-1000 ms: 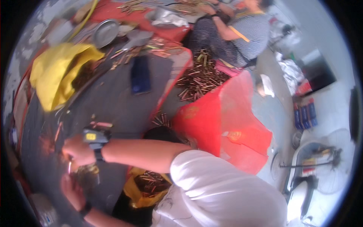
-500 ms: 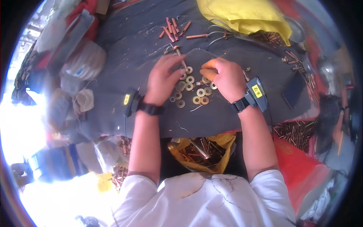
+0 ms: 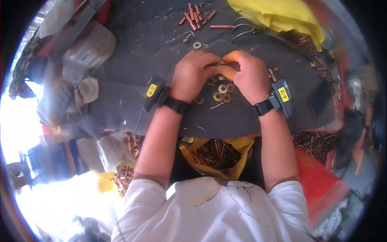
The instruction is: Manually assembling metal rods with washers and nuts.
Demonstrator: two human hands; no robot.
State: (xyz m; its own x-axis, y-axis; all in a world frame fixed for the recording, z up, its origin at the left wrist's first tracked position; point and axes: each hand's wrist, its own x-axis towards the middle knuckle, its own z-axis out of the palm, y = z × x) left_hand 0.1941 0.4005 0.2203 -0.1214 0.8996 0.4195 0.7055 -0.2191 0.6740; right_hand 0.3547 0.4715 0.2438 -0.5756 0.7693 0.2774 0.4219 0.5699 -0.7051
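Observation:
My left hand (image 3: 192,76) and my right hand (image 3: 250,78) meet over the dark table cover, fingertips pinched together. Between them shows a small brass-coloured piece (image 3: 221,63), too hidden to name. Orange finger covers (image 3: 228,72) sit on my right thumb and forefinger. Below the fingertips lie several flat metal washers (image 3: 218,97), partly covered by my hands. Another washer (image 3: 197,45) rests alone beyond my left hand. Each wrist carries a black strapped device, the left one (image 3: 155,93) and the right one (image 3: 282,97).
Copper tubes (image 3: 196,17) lie scattered at the far side, near bent metal rods (image 3: 246,25) and a yellow sack (image 3: 278,20). A dark flat phone-like object (image 3: 320,99) is at right. An open yellow bag (image 3: 187,155) of copper pieces stands before my lap.
My hands have come together at the fingertips, the left moving rightward. The copper tube by my left fingers no longer shows. A blurred tube over the yellow bag is gone from view.

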